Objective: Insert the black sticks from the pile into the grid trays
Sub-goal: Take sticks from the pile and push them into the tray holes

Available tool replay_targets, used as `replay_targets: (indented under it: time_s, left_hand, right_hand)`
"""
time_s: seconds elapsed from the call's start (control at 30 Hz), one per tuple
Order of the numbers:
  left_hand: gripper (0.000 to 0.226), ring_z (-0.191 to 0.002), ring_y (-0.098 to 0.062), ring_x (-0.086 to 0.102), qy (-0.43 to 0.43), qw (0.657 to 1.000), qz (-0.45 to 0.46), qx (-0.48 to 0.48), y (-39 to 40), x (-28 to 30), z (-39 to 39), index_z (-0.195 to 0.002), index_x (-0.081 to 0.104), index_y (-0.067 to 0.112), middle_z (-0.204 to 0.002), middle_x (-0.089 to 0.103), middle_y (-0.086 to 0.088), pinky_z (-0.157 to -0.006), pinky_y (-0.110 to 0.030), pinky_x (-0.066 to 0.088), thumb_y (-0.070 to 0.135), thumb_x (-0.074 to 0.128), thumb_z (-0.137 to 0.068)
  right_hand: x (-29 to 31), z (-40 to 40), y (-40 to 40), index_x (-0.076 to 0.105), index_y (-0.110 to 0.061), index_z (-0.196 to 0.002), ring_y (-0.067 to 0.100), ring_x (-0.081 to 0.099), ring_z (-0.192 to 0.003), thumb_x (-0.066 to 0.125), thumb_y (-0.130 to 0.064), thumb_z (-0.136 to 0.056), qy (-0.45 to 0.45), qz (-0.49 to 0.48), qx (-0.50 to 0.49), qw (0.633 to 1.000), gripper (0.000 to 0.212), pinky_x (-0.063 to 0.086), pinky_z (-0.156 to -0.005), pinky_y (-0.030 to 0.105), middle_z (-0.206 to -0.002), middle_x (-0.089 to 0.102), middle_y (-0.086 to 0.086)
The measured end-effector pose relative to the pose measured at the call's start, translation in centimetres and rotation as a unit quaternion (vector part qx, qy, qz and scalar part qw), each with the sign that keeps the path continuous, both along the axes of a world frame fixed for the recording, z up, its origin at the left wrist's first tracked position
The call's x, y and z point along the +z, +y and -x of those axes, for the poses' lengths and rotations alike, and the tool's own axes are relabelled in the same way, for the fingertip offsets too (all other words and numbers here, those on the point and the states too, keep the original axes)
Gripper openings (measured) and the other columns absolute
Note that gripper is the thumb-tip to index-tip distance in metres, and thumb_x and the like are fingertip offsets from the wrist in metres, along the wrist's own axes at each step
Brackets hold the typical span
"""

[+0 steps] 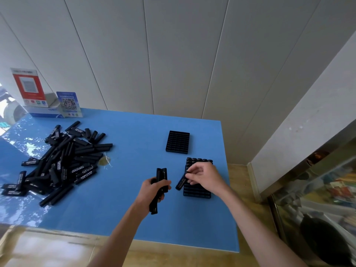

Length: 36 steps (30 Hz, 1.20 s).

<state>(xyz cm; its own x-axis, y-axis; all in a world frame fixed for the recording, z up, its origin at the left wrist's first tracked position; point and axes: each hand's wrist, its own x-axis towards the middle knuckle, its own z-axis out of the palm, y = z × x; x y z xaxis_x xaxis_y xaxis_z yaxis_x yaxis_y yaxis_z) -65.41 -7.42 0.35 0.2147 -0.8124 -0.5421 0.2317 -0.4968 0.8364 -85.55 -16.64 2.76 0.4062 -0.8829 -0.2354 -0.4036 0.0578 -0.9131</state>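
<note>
Grip: left hand [155,187] clenches a bundle of black sticks [161,177]; right hand [204,175] pinches one stick [181,183] at the near grid tray [196,192].
Pile: far left [59,164].
Empty tray: beyond [177,142].
Surface: blue table [125,209], panelled wall [173,54].
Writing: QR-code sign [69,104]; text unreadable.

Two bare forearms enter from bottom edge; no sleeves, gloves, watch or rings visible. Left hand [154,189] and right hand [204,175] uncovered; slim wrists, short nails; upper arms out of view
</note>
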Motion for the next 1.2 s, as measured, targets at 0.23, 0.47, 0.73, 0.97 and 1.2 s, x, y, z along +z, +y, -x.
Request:
replay_targets:
  time_s: [0.23,0.47,0.73,0.97,1.2]
  left_hand:
    - [0.022,-0.05,-0.018,0.046,0.015,0.999,-0.013,0.048,0.4,-0.5,-2.4,-0.107,0.06,-0.008,-0.084,0.073,-0.017,-0.045,-0.026,0.039,0.009,0.062,-0.093]
    - [0.024,-0.051,-0.018,0.047,0.013,0.999,-0.002,0.04,0.3,-0.6,-3.2,-0.109,0.061,-0.007,-0.087,0.075,-0.017,-0.046,-0.026,0.038,0.009,0.064,-0.092]
    - [0.024,-0.051,-0.019,0.047,0.015,0.999,0.0,0.037,0.3,-0.9,-3.6,-0.109,0.062,-0.005,-0.092,0.076,-0.019,-0.046,-0.025,0.038,0.009,0.067,-0.091]
    - [0.024,-0.05,-0.019,0.045,0.016,0.999,0.005,0.036,0.4,-1.0,-3.7,-0.109,0.062,-0.006,-0.092,0.075,-0.02,-0.045,-0.026,0.037,0.009,0.068,-0.091]
    - [0.026,-0.047,-0.019,0.044,0.007,1.0,0.009,0.019,0.3,-0.8,-3.3,-0.111,0.061,-0.004,-0.094,0.076,-0.018,-0.044,-0.026,0.036,0.011,0.07,-0.091]
  right_hand:
    - [-1.6,1.2,-0.2,0.076,-0.015,-0.101,0.003,0.069,-0.08,0.078,-0.014,-0.086,0.16,0.198,0.0,0.967,0.015,0.055,-0.081,0.019,-0.091,0.075,-0.006]
    - [-2.8,0.7,0.4,0.077,-0.016,-0.106,0.009,0.07,-0.082,0.078,-0.015,-0.086,0.189,0.233,0.01,0.954,0.02,0.058,-0.083,0.029,-0.09,0.076,-0.001]
    - [-2.9,-0.4,0.2,0.077,-0.012,-0.108,0.008,0.058,-0.083,0.074,-0.016,-0.09,0.219,0.257,0.05,0.94,0.019,0.047,-0.079,0.02,-0.097,0.068,-0.003]
    - [-2.7,-0.7,0.0,0.077,-0.012,-0.107,0.01,0.06,-0.088,0.074,-0.014,-0.09,0.236,0.262,0.073,0.933,0.018,0.045,-0.082,0.018,-0.099,0.071,0.001]
    - [-3.2,-0.9,0.0,0.076,-0.007,-0.101,0.014,0.064,-0.086,0.07,-0.014,-0.093,0.253,0.302,0.052,0.918,0.012,0.052,-0.082,0.022,-0.098,0.065,0.0]
